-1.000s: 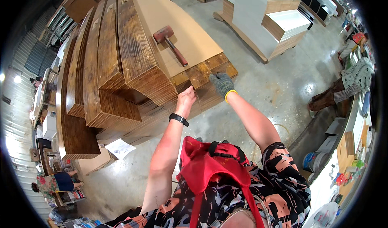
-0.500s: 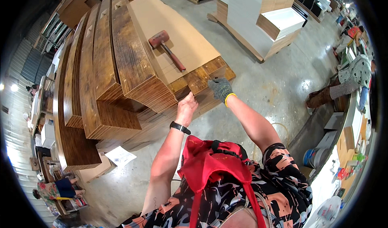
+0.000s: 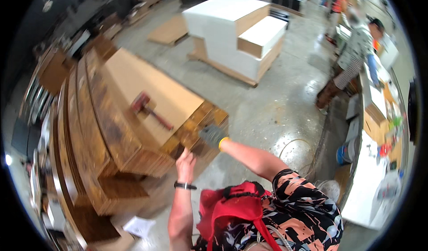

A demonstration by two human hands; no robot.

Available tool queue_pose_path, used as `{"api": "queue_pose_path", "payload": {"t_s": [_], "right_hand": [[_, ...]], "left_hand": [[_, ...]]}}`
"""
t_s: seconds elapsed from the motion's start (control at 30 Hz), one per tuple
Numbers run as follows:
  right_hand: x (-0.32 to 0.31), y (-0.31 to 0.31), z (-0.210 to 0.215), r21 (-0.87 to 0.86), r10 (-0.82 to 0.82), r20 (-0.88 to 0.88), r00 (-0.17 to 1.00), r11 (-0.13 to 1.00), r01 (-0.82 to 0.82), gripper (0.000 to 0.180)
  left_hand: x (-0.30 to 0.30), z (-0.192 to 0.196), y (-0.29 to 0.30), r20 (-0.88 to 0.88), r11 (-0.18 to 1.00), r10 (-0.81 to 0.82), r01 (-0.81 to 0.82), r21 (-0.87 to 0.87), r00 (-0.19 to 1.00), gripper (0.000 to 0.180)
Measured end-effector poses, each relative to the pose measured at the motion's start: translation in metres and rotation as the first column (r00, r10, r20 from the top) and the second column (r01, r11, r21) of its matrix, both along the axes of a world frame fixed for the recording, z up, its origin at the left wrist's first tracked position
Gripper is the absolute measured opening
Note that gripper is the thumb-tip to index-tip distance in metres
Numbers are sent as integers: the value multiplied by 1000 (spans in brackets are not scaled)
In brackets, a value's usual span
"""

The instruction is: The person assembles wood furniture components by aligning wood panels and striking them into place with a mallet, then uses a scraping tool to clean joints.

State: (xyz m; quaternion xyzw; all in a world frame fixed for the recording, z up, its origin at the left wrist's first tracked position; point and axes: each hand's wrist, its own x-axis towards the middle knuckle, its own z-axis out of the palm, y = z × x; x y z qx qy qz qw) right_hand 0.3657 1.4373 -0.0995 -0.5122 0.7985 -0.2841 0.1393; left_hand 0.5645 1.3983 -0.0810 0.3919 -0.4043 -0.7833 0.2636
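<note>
A: What are the person's hands doing?

B: The left hand [image 3: 186, 158] is bare and rests on the end of the stacked brown wood boards [image 3: 196, 130]. Its fingers look curled on the edge. The right hand [image 3: 212, 135] has a grey glove and presses on the same end. It is blurry, so whether it grips cannot be told.

A: How should the person do it well?

B: Probably keep both hands flat and steady, so the boards stay lined up.

A: Anything lying on top?

B: A red mallet [image 3: 147, 107] lies on the pale sheet [image 3: 147, 84], well apart from the hands.

A: Any boxes or buckets?

B: A blue bucket [image 3: 343, 153] stands by the white bench [image 3: 370, 193]. What is inside is hidden.
</note>
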Motion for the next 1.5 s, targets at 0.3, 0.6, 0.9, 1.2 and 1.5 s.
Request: {"api": "queue_pose_path", "payload": {"t_s": [0.3,0.6,0.9,1.2,1.5], "right_hand": [[34,54,-45,-237,-416,433,800,803,546,43],[0,274,-220,380,-757,-45,651,590,712,34],[54,464,-263,687,-959,-202,200,7,726,29],[45,410,-249,571,-956,-42,291,216,792,57],[44,282,-261,347,-552,205,808,813,467,69]], "left_hand": [[4,-18,-8,145,976,-113,137,-171,983,46],[-4,-18,9,411,253,312,342,-905,857,64],[-28,-24,-11,373,-114,416,454,-884,830,49],[-22,-25,-20,322,-54,397,372,-927,859,43],[-30,-41,-35,236,-212,359,326,-921,903,47]]}}
